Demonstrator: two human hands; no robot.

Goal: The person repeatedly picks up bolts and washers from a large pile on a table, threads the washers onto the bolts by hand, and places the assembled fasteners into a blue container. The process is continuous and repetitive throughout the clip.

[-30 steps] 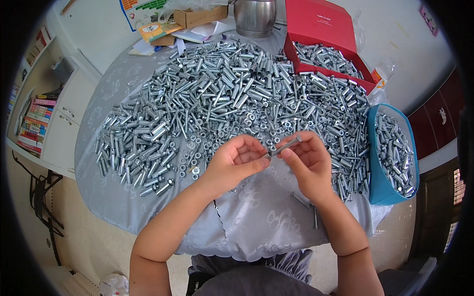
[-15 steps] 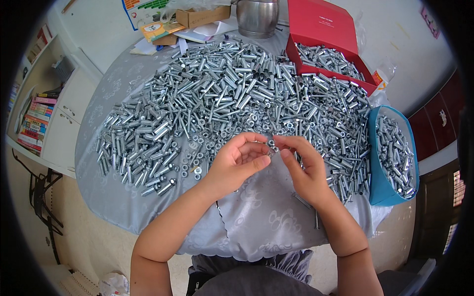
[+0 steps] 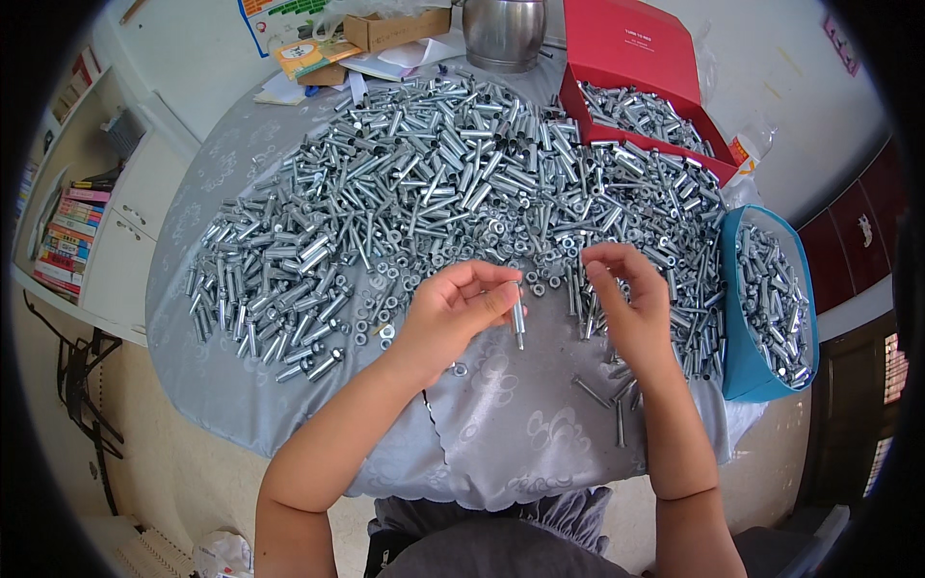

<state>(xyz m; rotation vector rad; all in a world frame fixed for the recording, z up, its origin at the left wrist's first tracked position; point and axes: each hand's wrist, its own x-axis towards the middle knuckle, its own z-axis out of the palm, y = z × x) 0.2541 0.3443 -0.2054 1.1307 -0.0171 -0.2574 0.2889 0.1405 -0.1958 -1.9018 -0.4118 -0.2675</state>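
Note:
My left hand [image 3: 461, 313] pinches a metal sleeve anchor bolt [image 3: 518, 318] between thumb and fingertips. The bolt hangs almost upright over the grey tablecloth [image 3: 482, 414], its tip downward. To its right, my right hand [image 3: 631, 303] is at the near edge of a large heap of metal bolts and sleeves [image 3: 453, 173]. Its thumb and forefinger are curled close together; whatever may be between them cannot be made out. Loose nuts [image 3: 496, 228] lie along the heap's near side, just beyond my hands. A few long bolts [image 3: 621, 424] lie on the cloth beside my right forearm.
An open red box [image 3: 708, 159] full of metal parts stands at the back right. A blue fabric bin [image 3: 742, 361], also filled, sits at the right edge. At the back are a steel pot [image 3: 503, 37], a cardboard box [image 3: 397, 31] and papers. A bookshelf [image 3: 72, 231] is at left.
My hands were together at a nut over the near edge of the heap. They have parted: the right has moved right to the heap, while the left now shows the hanging anchor bolt.

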